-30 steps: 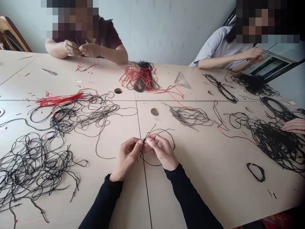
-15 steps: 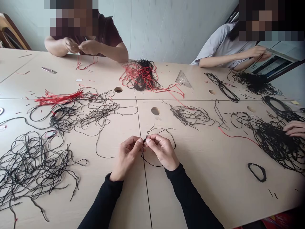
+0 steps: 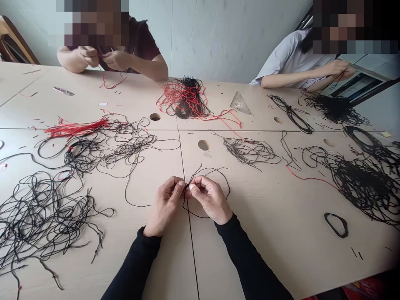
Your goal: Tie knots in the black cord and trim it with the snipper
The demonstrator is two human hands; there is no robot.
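Note:
My left hand (image 3: pixel 165 205) and my right hand (image 3: pixel 210 198) meet over the middle of the pale wooden table (image 3: pixel 275 233), fingertips pinched together on a thin black cord (image 3: pixel 215 171). The cord loops out behind and under my right hand, with short ends sticking up between my fingers. Both arms wear black sleeves. A big tangle of black cords (image 3: pixel 40 216) lies to the left of my left hand.
Red cords (image 3: pixel 75 128) and a red-and-black bundle (image 3: pixel 186 99) lie farther back. Black cord heaps (image 3: pixel 362 183) cover the right side, with a small black loop (image 3: pixel 336 224) near the front. Two people sit opposite handling cords. A clear set square (image 3: pixel 239 103) lies at the back.
My hands stay pinched on the cord and have shifted slightly left. Another person's hand at the right edge has gone from view. The far-left person's hands have risen a little.

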